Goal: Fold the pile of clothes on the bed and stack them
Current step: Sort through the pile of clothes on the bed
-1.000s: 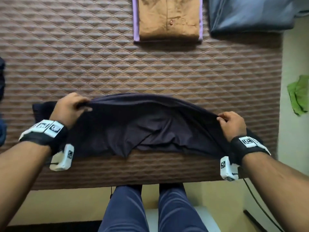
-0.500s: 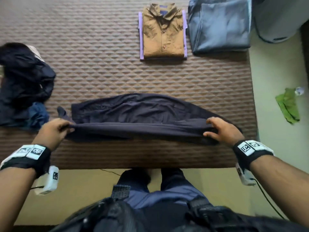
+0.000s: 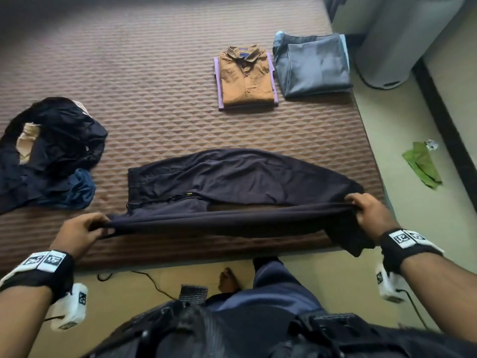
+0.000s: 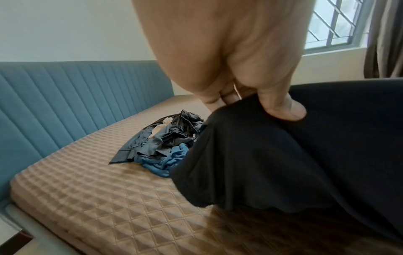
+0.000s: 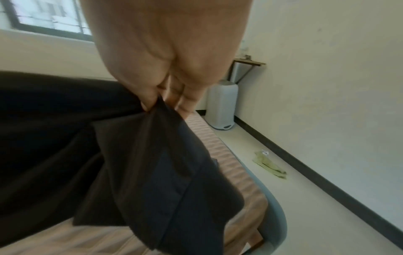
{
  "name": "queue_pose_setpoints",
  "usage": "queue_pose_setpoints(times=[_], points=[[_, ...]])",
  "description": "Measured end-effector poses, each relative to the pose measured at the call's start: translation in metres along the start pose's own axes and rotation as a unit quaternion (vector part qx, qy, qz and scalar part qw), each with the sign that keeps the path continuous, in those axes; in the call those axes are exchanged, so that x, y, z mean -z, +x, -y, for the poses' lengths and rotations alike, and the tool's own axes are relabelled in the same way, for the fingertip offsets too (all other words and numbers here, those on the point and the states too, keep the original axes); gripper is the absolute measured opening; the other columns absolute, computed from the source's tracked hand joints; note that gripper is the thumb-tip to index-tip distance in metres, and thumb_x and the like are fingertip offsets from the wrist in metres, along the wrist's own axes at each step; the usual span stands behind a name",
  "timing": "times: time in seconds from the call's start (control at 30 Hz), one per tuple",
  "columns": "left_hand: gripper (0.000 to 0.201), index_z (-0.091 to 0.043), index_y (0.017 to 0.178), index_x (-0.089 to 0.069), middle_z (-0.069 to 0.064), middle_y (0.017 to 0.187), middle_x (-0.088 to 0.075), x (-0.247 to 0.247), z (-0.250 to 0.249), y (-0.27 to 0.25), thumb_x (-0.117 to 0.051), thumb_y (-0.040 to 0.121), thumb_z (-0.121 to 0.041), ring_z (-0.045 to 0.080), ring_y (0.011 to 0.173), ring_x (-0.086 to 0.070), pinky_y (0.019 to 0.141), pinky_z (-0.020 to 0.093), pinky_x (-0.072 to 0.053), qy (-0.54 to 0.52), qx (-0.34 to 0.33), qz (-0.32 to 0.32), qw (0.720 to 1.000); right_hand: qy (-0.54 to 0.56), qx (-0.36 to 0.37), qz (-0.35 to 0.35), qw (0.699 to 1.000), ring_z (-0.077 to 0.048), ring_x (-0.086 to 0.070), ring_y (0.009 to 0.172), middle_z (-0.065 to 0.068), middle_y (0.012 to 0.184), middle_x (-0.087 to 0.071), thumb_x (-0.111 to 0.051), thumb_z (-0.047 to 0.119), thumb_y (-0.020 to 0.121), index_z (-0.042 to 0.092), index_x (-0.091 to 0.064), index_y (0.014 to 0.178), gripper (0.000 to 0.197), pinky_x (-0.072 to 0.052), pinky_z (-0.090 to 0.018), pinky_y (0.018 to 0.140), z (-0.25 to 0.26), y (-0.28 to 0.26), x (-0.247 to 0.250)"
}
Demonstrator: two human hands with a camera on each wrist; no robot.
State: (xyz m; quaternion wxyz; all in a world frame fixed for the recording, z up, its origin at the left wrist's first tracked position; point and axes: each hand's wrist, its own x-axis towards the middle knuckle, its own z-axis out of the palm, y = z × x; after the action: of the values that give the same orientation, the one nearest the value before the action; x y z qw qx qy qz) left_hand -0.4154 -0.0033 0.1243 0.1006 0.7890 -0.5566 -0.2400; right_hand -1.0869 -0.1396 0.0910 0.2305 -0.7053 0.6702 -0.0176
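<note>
Held dark trousers [image 3: 232, 177] by the near long edge, one leg lifted taut across the near side of the bed [image 3: 154, 86]. Left hand [image 3: 77, 233] pinched the left end of that leg, thumb over cloth and fingers curled under, clear in the left wrist view [image 4: 281, 107]. Right hand [image 3: 371, 213] gripped the right end the same way, cloth bunched between thumb and fingers, with a loose flap hanging past the bed's near edge. Both ends raised at similar height, probably to keep the leg straight and wrinkle-free before laying it over the other leg. Other leg and waist lay flat on the bed just beyond, waistband to the left, so likely a lengthwise fold, leg onto leg.

Parked finished work far right: folded brown shirt [image 3: 245, 76] on top of a purple item [image 3: 219, 81], folded blue-grey garment [image 3: 312, 65] just beside it on the right. Kept well apart from the work zone, presumably to leave room for spreading.

Left unfolded pile [image 3: 49, 153] at the left side, near but not touching the trousers: dark items, a blue one, something pale. Judged task roughly mid-way.

Noted green cloth [image 3: 420, 166] on the floor to the right, off the bed; whether part of the job, cannot tell.
</note>
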Motion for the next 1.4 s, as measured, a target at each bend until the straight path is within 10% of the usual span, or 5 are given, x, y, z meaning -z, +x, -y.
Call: queue_pose_setpoints(times=[0.27, 0.4, 0.57, 0.67, 1.4], points=[[0.023, -0.009, 0.099, -0.08, 0.017, 0.094, -0.076, 0.001, 0.014, 0.017, -0.077, 0.079, 0.002, 0.03, 0.088, -0.07, 0.069, 0.0, -0.034, 0.02, 0.042, -0.07, 0.996, -0.028, 0.078, -0.185, 0.979, -0.045, -0.059, 0.098, -0.019, 0.117, -0.066, -0.056, 0.008, 0.081, 0.007, -0.077, 0.105, 0.031, -0.034, -0.032, 0.088, 0.011, -0.024, 0.023], [0.022, -0.016, 0.101, -0.079, 0.018, 0.099, -0.074, 0.005, -0.001, 0.02, -0.073, 0.083, -0.006, 0.039, 0.091, -0.069, 0.08, 0.041, -0.054, 0.024, 0.083, -0.107, 0.991, 0.059, 0.057, -0.115, 0.99, -0.035, -0.068, 0.097, -0.017, 0.107, -0.071, -0.064, -0.005, 0.087, 0.005, -0.073, 0.103, 0.021, -0.047, -0.033, 0.092, 0.017, -0.027, 0.031], [0.027, -0.009, 0.096, -0.073, 0.018, 0.082, -0.069, -0.001, -0.02, 0.017, -0.054, 0.087, 0.009, 0.006, 0.053, -0.066, 0.053, 0.019, -0.053, -0.109, 0.137, -0.167, 0.97, -0.057, 0.033, 0.021, 0.998, -0.038, -0.065, 0.082, -0.015, 0.094, -0.066, -0.075, 0.009, 0.081, 0.008, -0.065, 0.099, 0.02, -0.048, -0.038, 0.069, 0.017, -0.038, 0.039], [0.026, -0.007, 0.098, -0.074, 0.023, 0.094, -0.071, -0.004, -0.02, 0.012, -0.057, 0.084, 0.007, 0.033, 0.092, -0.069, 0.084, 0.038, -0.051, -0.069, 0.11, -0.2, 0.971, -0.101, -0.014, 0.05, 0.994, -0.034, -0.064, 0.079, -0.006, 0.088, -0.061, -0.078, 0.016, 0.076, 0.024, -0.065, 0.082, 0.016, -0.051, -0.04, 0.067, 0.013, -0.042, 0.042], [0.054, -0.008, 0.122, -0.069, 0.025, 0.12, -0.066, -0.066, -0.102, 0.211, -0.056, 0.076, 0.017, 0.045, 0.108, -0.062, 0.091, 0.048, -0.049, 0.195, 0.042, 0.12, 0.973, 0.004, -0.103, 0.187, 0.977, -0.025, -0.067, 0.099, -0.008, 0.097, -0.074, -0.072, 0.006, 0.084, 0.01, -0.077, 0.092, 0.011, -0.046, -0.028, 0.085, -0.048, 0.134, 0.0]])
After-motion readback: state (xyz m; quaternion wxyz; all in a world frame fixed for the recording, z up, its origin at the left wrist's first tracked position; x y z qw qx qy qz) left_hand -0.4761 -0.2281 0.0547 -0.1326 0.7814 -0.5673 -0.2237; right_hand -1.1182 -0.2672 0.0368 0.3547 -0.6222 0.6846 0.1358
